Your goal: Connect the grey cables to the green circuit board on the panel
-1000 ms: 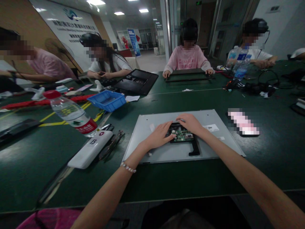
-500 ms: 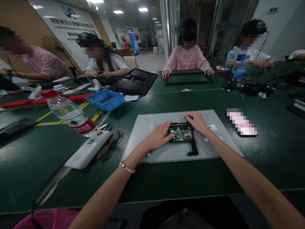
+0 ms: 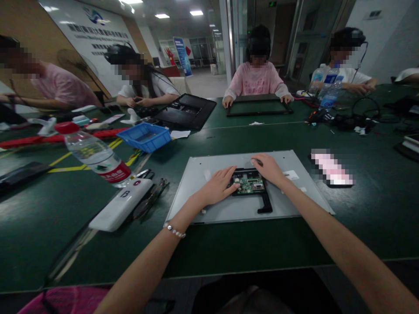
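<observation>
A green circuit board point(image 3: 248, 183) sits in a black plastic frame point(image 3: 266, 203) on a grey metal panel point(image 3: 209, 214). My left hand point(image 3: 218, 185) holds the board's left side, fingers stretched along the frame and thumb pressed at the board's edge. At the frame's upper right corner, my right hand point(image 3: 267, 168) is closed, its fingertips curled together. Something dark shows beneath those fingers, but I cannot make out what they grip. White tape pieces point(image 3: 291, 175) stick to the panel near my right wrist.
Left of the panel are a water bottle point(image 3: 98, 155), a white power bank point(image 3: 122, 205), glasses point(image 3: 152, 198) and a blue tray point(image 3: 145, 137). A phone point(image 3: 332, 169) lies at the right. Across the green table, a person holds a black bezel point(image 3: 260, 114); other people sit alongside.
My right hand has shifted slightly left along the frame's top right corner, its fingers more curled. My left hand, the board and the panel stay put.
</observation>
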